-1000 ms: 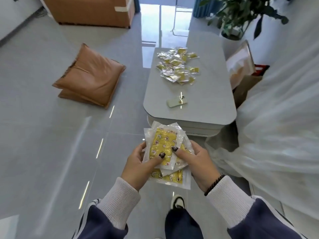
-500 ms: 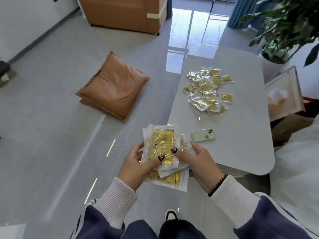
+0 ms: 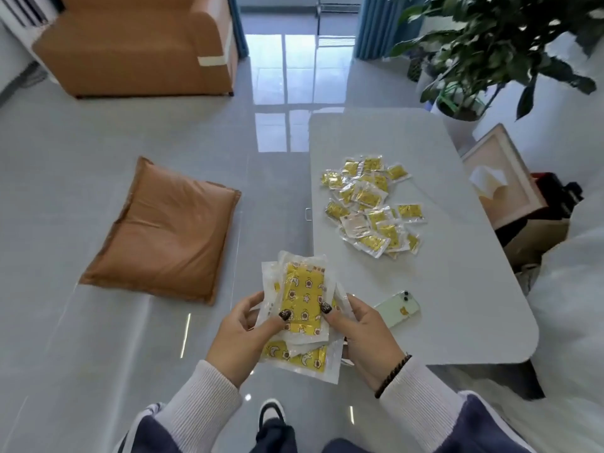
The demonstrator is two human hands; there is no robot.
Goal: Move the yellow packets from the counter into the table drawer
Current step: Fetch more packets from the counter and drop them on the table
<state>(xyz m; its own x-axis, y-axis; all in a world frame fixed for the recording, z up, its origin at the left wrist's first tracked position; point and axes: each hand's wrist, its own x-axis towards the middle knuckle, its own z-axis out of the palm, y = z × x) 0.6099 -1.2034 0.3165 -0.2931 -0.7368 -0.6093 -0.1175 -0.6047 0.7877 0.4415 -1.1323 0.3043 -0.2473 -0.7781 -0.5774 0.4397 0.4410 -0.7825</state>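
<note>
While both the left hand (image 3: 243, 338) and the right hand (image 3: 362, 335) pinch a stack of yellow packets (image 3: 302, 302) above the floor (image 3: 81, 322), loose packets (image 3: 369, 207) and a phone (image 3: 397, 308) lie on the white table (image 3: 457, 289); a brown cushion (image 3: 166, 230) lies beside it.

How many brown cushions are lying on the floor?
1. The cushion lies on the floor left of the table, near the sofa. It looks thick, so a second one under it may be hidden.
</note>
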